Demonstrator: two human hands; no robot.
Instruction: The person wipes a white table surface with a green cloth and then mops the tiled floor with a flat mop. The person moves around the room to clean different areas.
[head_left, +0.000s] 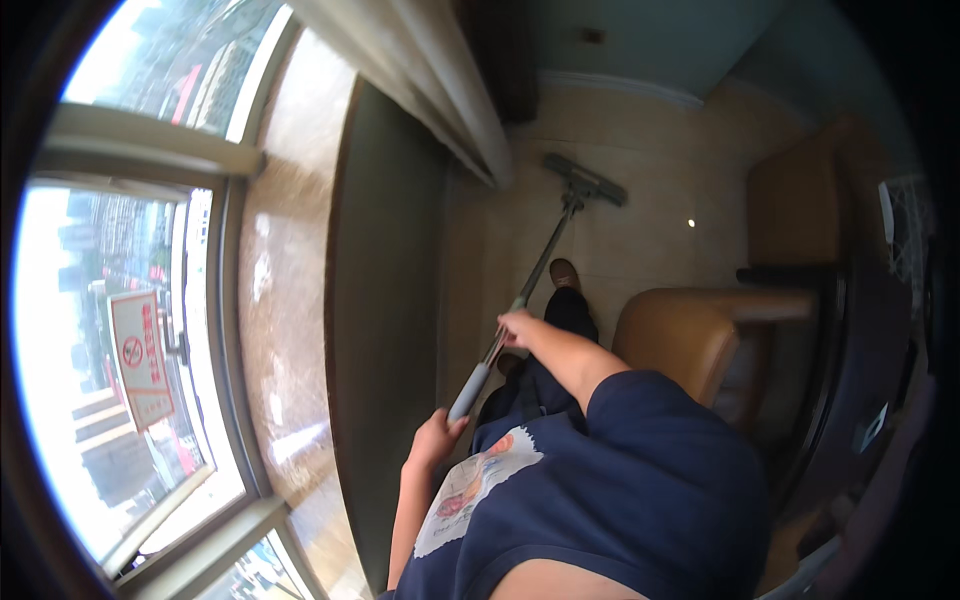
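A flat mop (546, 253) with a grey handle runs diagonally from me to the tiled floor. Its wide, dark grey head (586, 180) lies on the tiles ahead of my feet. My left hand (436, 436) is closed around the top end of the handle, at the light grey grip (469, 390). Further down the pole, my right hand (517, 330) grips it near a greenish joint. One brown shoe (564, 274) shows to the right of the pole. The other shoe is partly hidden behind my hand and the handle.
On the left, a stone windowsill (289, 225) tops a dark wall panel (386, 262) beside windows, one bearing a warning sign (142, 360). A pale curtain (427, 82) hangs ahead. Brown leather chairs (667, 330) stand at a dark table (855, 420) on the right.
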